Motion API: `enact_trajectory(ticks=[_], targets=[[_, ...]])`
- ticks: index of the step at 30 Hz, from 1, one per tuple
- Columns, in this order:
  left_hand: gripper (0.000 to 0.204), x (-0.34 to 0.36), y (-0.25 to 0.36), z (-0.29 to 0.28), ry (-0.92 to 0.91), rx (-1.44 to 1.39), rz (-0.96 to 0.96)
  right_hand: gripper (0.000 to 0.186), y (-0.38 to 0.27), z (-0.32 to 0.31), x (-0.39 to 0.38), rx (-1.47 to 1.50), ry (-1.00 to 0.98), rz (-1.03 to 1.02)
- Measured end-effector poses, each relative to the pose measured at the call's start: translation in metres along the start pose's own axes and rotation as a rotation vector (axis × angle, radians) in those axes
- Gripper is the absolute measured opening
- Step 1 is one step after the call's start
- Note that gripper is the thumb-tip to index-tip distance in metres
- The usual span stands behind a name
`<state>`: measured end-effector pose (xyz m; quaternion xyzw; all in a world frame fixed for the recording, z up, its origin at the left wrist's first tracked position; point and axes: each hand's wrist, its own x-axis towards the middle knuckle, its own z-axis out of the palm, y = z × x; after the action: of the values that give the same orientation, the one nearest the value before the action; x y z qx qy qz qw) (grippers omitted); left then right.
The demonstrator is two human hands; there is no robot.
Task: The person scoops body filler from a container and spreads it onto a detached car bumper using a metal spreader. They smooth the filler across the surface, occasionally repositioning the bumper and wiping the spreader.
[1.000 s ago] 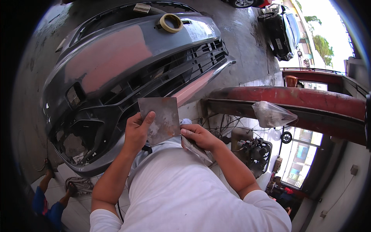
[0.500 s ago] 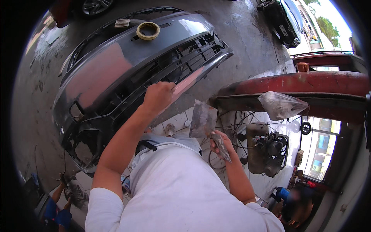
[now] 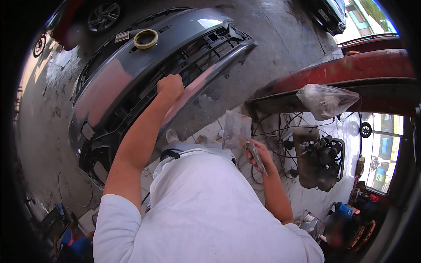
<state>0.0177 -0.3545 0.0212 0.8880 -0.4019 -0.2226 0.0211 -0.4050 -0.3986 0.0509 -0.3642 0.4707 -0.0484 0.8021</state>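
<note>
A dark grey car bumper [image 3: 175, 33] lies in front of me, with a broad pink filler patch [image 3: 105, 87] on its left part and a pink strip [image 3: 189, 94] along its lower lip. My left hand [image 3: 171, 87] is a closed fist over the grille edge beside that strip; anything inside its fingers is hidden. At my right side, my right hand [image 3: 262, 154] grips a thin, stained, see-through grey plate [image 3: 237, 130] together with a narrow, dirty flat blade [image 3: 257, 158]. A roll of yellowish tape [image 3: 145, 39] rests on top of the bumper.
A small ridged block [image 3: 122, 37] sits near the tape. To the right, a clear plastic bag [image 3: 326, 101] hangs at a red beam [image 3: 342, 70], above an air compressor [image 3: 322, 158] with loose hoses. Another person [image 3: 76, 245] is at the lower left.
My left fist has shifted off the lower end of the pink strip toward the grille, so more of the strip shows. The right hand keeps its hold. The whole view has shifted slightly.
</note>
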Motion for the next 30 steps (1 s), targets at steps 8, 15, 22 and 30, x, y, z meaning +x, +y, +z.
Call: enact_trajectory(ticks=[8,15,22,30], targets=[[0.032,-0.005,-0.023,0.014,0.03,-0.079,0.094,0.018,-0.006,-0.024,0.02,0.031,-0.079,-0.034],[0.027,-0.036,-0.038,0.019,0.129,-0.126,0.074,0.017,-0.012,-0.033,0.036,0.036,-0.123,-0.006],[0.023,-0.037,-0.027,0.023,0.125,-0.187,-0.022,0.016,-0.024,-0.047,0.054,-0.077,-0.181,0.034],[0.025,-0.025,-0.027,0.039,0.203,-0.298,-0.037,0.019,-0.023,-0.052,0.052,-0.039,-0.165,0.034]])
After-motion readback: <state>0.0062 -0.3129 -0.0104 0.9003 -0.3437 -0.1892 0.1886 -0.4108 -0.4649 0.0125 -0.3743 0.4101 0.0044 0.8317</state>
